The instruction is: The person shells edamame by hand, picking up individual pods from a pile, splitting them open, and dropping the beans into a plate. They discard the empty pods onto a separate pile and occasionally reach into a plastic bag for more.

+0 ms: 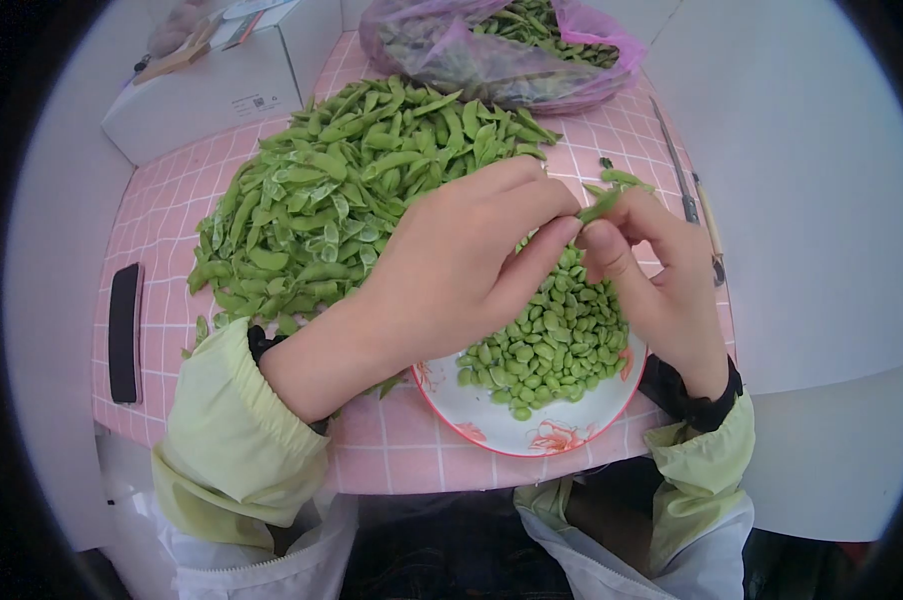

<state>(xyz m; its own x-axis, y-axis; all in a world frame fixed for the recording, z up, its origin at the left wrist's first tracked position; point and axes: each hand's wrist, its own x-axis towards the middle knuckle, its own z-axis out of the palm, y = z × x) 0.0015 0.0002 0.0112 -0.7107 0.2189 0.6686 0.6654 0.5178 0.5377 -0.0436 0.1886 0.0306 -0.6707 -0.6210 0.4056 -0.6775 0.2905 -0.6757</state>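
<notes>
Between the fingertips of both my hands is a green soybean pod (600, 206), held above the plate. My left hand (472, 250) pinches its left end, and my right hand (654, 270) pinches the other end between thumb and forefinger. Below them a white plate (502, 435) with a red rim and flower print bears a heap of shelled green beans (557, 345). Behind my left hand spreads a large pile of pods (322, 190), some of them split and hollow. My left forearm hides part of that pile.
At the back a purple plastic bag (452, 60) holds more pods. A white box (212, 95) stands at the back left, and a phone (126, 333) lies by the left edge. Long thin tools (677, 160) lie along the right edge of the pink checked tablecloth (392, 460).
</notes>
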